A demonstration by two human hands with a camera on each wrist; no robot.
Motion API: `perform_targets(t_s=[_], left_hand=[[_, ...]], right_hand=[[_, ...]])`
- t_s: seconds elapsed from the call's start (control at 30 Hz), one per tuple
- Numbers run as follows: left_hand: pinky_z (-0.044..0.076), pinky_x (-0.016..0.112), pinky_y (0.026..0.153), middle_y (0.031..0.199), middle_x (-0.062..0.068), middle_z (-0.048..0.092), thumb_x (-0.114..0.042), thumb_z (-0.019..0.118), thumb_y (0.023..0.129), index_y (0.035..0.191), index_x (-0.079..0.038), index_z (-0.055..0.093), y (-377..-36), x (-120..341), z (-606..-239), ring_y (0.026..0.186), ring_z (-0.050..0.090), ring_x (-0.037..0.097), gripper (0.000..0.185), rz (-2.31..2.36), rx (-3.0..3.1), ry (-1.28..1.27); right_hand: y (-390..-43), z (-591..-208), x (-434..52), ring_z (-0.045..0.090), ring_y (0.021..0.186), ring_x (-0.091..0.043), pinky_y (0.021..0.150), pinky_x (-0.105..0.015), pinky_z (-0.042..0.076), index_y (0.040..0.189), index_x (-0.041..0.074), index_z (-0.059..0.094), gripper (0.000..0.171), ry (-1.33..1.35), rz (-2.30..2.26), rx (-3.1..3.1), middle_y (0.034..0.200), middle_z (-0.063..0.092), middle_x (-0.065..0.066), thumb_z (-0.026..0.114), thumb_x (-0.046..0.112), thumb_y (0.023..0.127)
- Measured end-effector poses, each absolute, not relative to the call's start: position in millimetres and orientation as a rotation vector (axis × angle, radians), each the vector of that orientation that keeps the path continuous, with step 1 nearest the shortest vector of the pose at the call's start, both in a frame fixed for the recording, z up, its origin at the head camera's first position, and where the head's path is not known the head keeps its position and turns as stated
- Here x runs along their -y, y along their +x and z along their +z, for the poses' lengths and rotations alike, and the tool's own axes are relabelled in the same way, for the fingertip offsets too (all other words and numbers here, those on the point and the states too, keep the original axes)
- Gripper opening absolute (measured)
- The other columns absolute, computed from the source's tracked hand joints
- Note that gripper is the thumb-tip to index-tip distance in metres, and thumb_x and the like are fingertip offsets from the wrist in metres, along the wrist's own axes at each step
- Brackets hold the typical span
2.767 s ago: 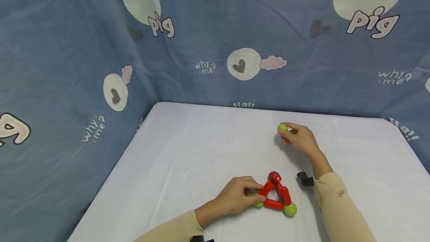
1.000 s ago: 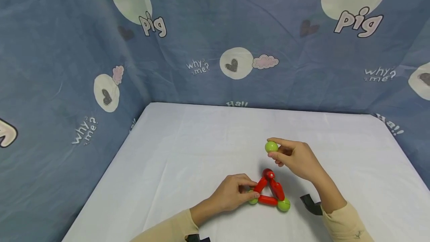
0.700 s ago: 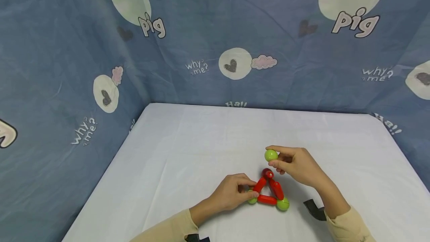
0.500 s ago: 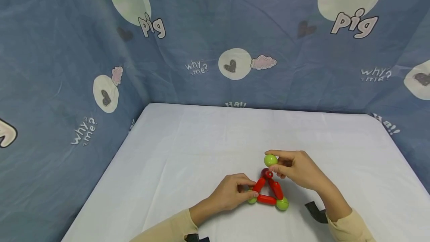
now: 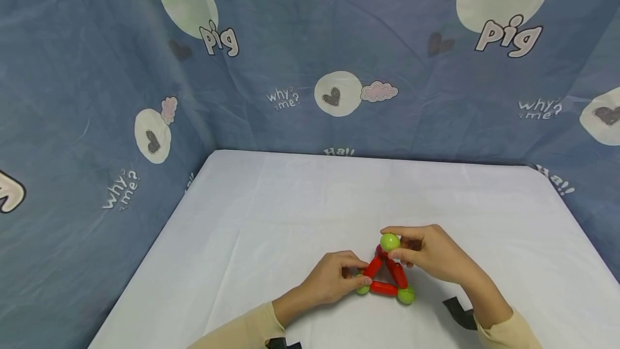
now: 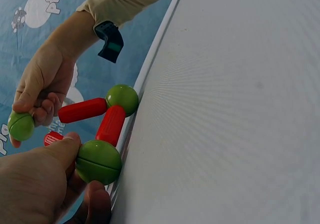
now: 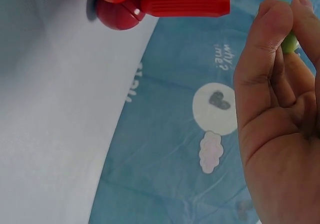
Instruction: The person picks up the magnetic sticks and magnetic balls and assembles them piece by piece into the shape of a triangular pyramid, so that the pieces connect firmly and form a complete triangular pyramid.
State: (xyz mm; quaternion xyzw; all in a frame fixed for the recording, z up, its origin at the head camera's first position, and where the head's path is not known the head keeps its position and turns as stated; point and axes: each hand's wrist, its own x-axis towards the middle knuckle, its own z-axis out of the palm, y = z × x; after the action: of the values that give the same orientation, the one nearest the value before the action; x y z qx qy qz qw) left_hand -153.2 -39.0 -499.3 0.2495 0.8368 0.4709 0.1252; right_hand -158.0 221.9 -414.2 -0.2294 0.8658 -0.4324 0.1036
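Observation:
Red magnetic building sticks [image 5: 384, 288] and balls form a triangle on the table. Its near corners are a left green ball [image 6: 99, 162] and a right green ball [image 5: 406, 295]; a red ball [image 7: 118, 14] marks the far corner. In the left wrist view, one red stick [image 6: 82, 110] stands up from the right green ball. My left hand [image 5: 334, 278] pinches the left corner's ball with thumb and fingers. Over the far corner, my right hand [image 5: 436, 252] pinches a loose green ball [image 5: 389, 242] between thumb and forefinger, overlapping the red ball in the head view.
A white cloth covers the table [image 5: 290, 193]. Blue printed fabric [image 5: 271, 42] hangs along its back and left sides. Black straps [image 5: 460, 314] show at both beige sleeves [image 5: 247, 327].
The right hand has brought its green ball from the back of the table toward the near side, down over the triangle's far corner. The left hand keeps its pinch at the left corner.

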Motion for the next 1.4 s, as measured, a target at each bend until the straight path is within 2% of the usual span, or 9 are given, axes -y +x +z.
perform_targets(t_s=[0.37, 0.8, 1.4], left_hand=[[0.047, 0.015, 0.061, 0.092, -0.011, 0.073, -0.029, 0.081, 0.089, 0.110, -0.017, 0.081, -152.8, 39.1, -498.5, 0.066, 0.052, -0.005, 0.024, 1.361, -2.451, 0.740], [0.049, 0.014, 0.062, 0.092, -0.009, 0.074, -0.029, 0.081, 0.089, 0.108, -0.015, 0.081, -153.5, 39.4, -501.3, 0.067, 0.053, -0.006, 0.024, 1.369, -2.444, 0.765], [0.049, 0.015, 0.062, 0.093, -0.010, 0.074, -0.029, 0.081, 0.089, 0.110, -0.016, 0.081, -154.0, 39.7, -501.0, 0.067, 0.053, -0.005, 0.024, 1.371, -2.441, 0.751]], right_hand=[[-153.2, -412.0, -222.2, 0.056, 0.062, -0.002, 0.055, -0.023, 0.051, 0.131, 0.014, 0.070, 0.044, -0.707, -1.266, -2.549, 0.078, 0.068, 0.007, 0.075, 0.034, 0.091], [-154.0, -416.3, -222.5, 0.057, 0.059, -0.006, 0.053, -0.023, 0.048, 0.131, 0.014, 0.070, 0.048, -0.711, -1.241, -2.528, 0.073, 0.065, 0.009, 0.076, 0.037, 0.090], [-157.4, -420.5, -221.4, 0.052, 0.055, -0.002, 0.049, -0.022, 0.043, 0.130, 0.013, 0.070, 0.049, -0.709, -1.212, -2.530, 0.069, 0.061, 0.010, 0.076, 0.039, 0.089]])
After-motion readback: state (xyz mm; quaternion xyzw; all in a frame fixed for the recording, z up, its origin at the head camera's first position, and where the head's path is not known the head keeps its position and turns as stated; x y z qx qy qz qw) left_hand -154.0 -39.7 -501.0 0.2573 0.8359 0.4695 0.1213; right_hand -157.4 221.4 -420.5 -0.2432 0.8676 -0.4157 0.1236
